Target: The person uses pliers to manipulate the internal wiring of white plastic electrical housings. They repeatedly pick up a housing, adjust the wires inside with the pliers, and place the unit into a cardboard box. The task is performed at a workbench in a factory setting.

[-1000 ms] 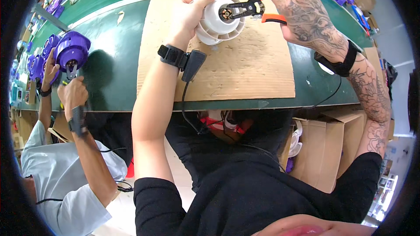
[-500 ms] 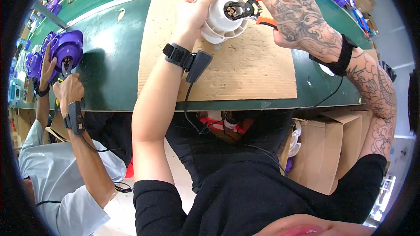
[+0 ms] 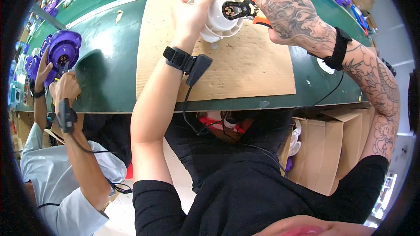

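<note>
My left hand (image 3: pixel 192 15) grips the rim of a round white plastic part (image 3: pixel 217 17), shaped like a fan hub with an outer ring and ribs. It is tilted over the cardboard sheet, with its open centre showing copper-coloured bits. Into that centre reach the black jaws of a pair of pliers (image 3: pixel 239 9) with orange and black handles. My right hand (image 3: pixel 291 11) is closed around those handles, its palm hiding most of them. Whether the jaw tips bite on anything inside cannot be made out.
A cardboard sheet (image 3: pixel 245 72) lies on the green table (image 3: pixel 107 85). At left, a co-worker's hands (image 3: pixel 65 88) hold a purple part (image 3: pixel 65 48) and a tool. A white disc (image 3: pixel 324 66) sits near my right wrist, with a cable running past. Cardboard boxes (image 3: pixel 315 153) stand below the table edge.
My right hand and the pliers have shifted slightly left, the hand closer to the white part. The white part has moved a little left. The co-worker's tool hand has dropped slightly.
</note>
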A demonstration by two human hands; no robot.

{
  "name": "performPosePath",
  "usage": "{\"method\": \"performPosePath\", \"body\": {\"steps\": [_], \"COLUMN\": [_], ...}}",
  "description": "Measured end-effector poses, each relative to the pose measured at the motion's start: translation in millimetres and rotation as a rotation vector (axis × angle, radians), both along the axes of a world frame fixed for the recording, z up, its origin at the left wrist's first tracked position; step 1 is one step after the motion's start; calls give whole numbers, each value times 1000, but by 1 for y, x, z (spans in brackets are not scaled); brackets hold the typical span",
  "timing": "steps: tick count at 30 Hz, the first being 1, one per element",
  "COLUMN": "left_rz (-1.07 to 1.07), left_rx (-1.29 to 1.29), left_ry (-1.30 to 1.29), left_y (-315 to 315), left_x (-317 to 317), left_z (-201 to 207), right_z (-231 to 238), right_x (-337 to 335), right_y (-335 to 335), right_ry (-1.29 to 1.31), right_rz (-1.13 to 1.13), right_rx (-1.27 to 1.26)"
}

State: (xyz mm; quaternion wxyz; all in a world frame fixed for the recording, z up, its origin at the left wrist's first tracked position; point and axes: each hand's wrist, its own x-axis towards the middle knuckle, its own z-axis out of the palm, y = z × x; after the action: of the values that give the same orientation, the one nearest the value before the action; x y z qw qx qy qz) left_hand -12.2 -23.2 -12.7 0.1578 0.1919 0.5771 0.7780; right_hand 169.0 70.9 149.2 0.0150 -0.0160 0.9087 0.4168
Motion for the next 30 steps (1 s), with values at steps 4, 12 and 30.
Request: {"method": "performPosePath", "body": {"steps": [4,12,30], "left_rz": [114,314,591], "left_rx": [-18,-65,-71], "left_ry": [65,365,986], "left_y": [0,-5,-15], "left_x": [6,20,5], "left_z": [3,9,20], "right_z": [14,-35,-82], "right_x": [7,6,5], "right_y": [-12,31,45], "right_ry": [-18,167,-18], "right_rz": [-16,-286,-642], "right_rx": [-141,-665,-2048]}}
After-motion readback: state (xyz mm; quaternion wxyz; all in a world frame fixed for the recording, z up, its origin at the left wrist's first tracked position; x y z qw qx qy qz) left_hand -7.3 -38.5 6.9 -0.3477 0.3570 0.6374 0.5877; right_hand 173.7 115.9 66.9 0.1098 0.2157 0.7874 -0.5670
